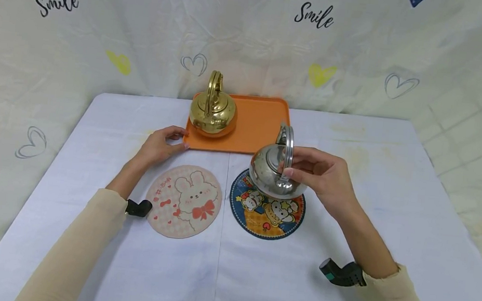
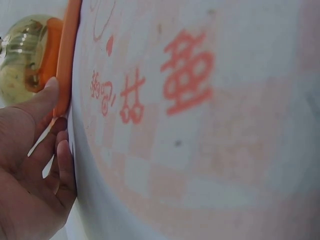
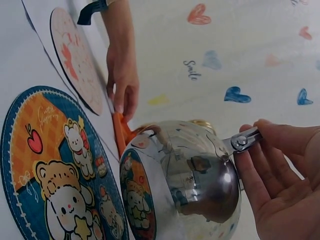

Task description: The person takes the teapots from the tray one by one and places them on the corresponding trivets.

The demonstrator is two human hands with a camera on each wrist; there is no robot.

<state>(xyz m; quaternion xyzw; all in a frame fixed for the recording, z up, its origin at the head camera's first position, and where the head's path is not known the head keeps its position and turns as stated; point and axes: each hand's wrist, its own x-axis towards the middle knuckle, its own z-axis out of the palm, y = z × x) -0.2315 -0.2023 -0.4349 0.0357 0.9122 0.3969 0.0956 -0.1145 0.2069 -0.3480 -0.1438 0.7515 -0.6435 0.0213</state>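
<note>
My right hand (image 1: 323, 178) pinches the upright handle of a shiny silver teapot (image 1: 267, 170) between thumb and fingers. In the head view the pot overlaps the far part of a round dark-blue and orange cartoon mat (image 1: 266, 225); the right wrist view shows the mat mirrored in its polished side (image 3: 200, 185). My left hand (image 1: 160, 147) grips the near left corner of an orange tray (image 1: 261, 123), with the thumb (image 2: 47, 95) on its rim. On the tray's left part stands a gold teapot (image 1: 212, 114), its handle upright.
A round pink rabbit mat (image 1: 181, 227) lies left of the blue mat, near my left forearm. A white cloth (image 1: 193, 281) covers the table. Behind the tray hangs a pale curtain (image 1: 256, 35) printed with hearts. Each wrist carries a small black camera (image 1: 342, 273).
</note>
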